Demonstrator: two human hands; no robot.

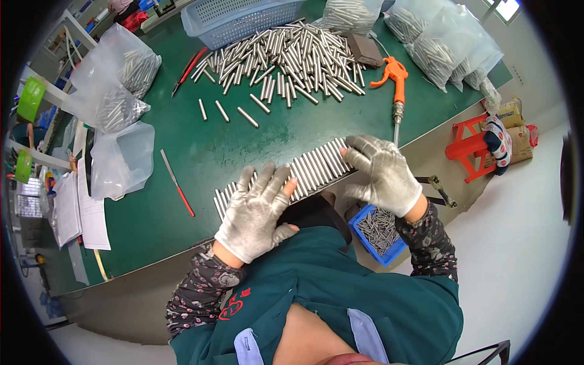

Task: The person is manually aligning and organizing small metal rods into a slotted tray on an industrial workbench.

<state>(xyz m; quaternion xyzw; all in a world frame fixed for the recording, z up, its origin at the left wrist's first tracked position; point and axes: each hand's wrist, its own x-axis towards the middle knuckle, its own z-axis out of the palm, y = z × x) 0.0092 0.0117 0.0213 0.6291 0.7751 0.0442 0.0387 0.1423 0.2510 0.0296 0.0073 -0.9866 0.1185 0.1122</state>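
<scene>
row of rods (316,165): silver metal rods laid side by side in one flat band at the near edge of the green table (182,152); band ran diagonally, low end by the person's left, high end to the right.
rod axis: each rod's long axis lay crosswise to the band, pointing roughly away from the person twd the loose pile; the band's own long line ran left-low to right-high.
left hand (255,213): gloved, palm down on the low left end of the row; fingers (267,179) spread wide & flat over the rods, pressing, nothing gripped.
right hand (380,173): gloved, on the high right end of the row; fingers (356,146) curled over the last rods at that end, resting on them, not closed round any single rod as far as could be seen.
nearer hand: both touched the row, one per end; bare rods showed between them.
loose pile (292,58): heap of same rods, well beyond the row, far side of table; a few strays between pile & row.
air gun (395,82): orange, beyond the row's right end, nozzle pointing twd it.
blue bin (378,231): small parts inside, below the row's right end, off the table edge.
bags (115,91): clear, rods inside, left of the row, well apart.
</scene>
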